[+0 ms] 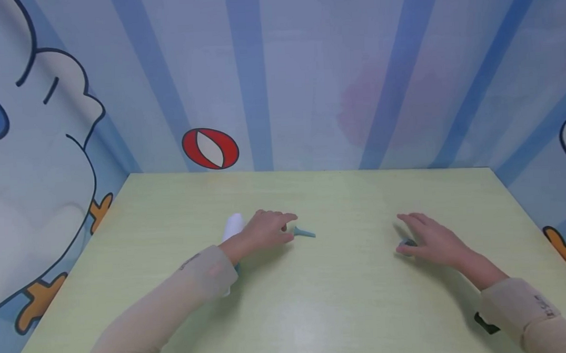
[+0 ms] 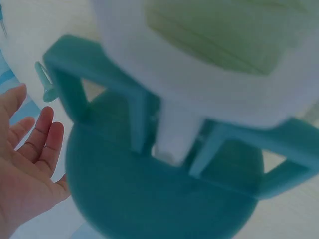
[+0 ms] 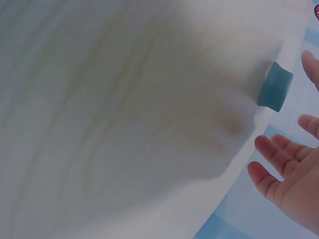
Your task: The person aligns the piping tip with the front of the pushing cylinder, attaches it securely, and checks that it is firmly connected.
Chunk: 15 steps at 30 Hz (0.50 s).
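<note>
My left hand [image 1: 268,228] lies on the pale green table [image 1: 341,195] with relaxed fingers and holds nothing. A small teal pin [image 1: 304,232] lies just right of its fingertips. The left wrist view shows the same pin [image 2: 45,82] beyond the straight fingers [image 2: 42,144]. Behind the left wrist lies a white object [image 1: 233,226], seen close up as a white part in a teal frame [image 2: 164,174]. My right hand [image 1: 428,237] is flat and open. A small round teal cap [image 1: 407,242] sits by its thumb. In the right wrist view, the cap [image 3: 275,86] stands apart from the fingers [image 3: 286,167].
Walls with blue stripes and cartoon figures [image 1: 278,76] enclose the table on the left, back and right. Bare tabletop stretches between the two hands and toward the near edge [image 1: 318,322].
</note>
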Each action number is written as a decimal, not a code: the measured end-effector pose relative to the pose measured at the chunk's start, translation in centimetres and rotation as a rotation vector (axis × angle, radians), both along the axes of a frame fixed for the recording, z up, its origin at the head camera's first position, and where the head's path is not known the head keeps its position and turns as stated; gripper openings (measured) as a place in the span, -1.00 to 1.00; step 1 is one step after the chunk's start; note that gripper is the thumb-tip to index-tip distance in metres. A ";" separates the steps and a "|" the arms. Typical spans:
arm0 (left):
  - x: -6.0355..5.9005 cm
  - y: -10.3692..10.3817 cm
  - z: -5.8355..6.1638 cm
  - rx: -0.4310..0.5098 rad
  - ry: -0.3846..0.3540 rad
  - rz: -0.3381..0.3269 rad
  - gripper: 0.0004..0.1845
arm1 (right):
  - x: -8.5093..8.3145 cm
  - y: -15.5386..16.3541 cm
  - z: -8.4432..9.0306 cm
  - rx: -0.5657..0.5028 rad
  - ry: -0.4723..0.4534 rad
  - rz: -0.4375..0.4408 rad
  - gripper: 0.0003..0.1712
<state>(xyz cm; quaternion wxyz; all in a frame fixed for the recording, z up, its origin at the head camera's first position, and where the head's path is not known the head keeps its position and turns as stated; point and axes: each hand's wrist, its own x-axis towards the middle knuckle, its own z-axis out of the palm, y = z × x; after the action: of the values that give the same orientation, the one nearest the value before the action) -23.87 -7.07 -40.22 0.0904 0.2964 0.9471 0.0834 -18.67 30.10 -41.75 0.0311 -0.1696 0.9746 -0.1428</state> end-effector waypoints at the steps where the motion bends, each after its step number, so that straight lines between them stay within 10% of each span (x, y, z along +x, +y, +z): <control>1: 0.0 0.1 0.1 -0.005 0.009 -0.010 -0.53 | 0.0 -0.1 0.0 -0.002 -0.001 0.001 -0.11; 15: 0.0 1.7 -0.2 -0.056 0.021 0.027 -0.73 | 0.0 -0.5 -0.1 -0.003 -0.020 0.023 -0.37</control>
<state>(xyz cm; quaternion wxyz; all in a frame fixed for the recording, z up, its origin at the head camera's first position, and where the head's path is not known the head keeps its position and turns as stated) -23.87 -5.34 -40.37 0.0875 0.2820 0.9538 0.0551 -18.69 29.57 -41.88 0.0424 -0.1792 0.9721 -0.1455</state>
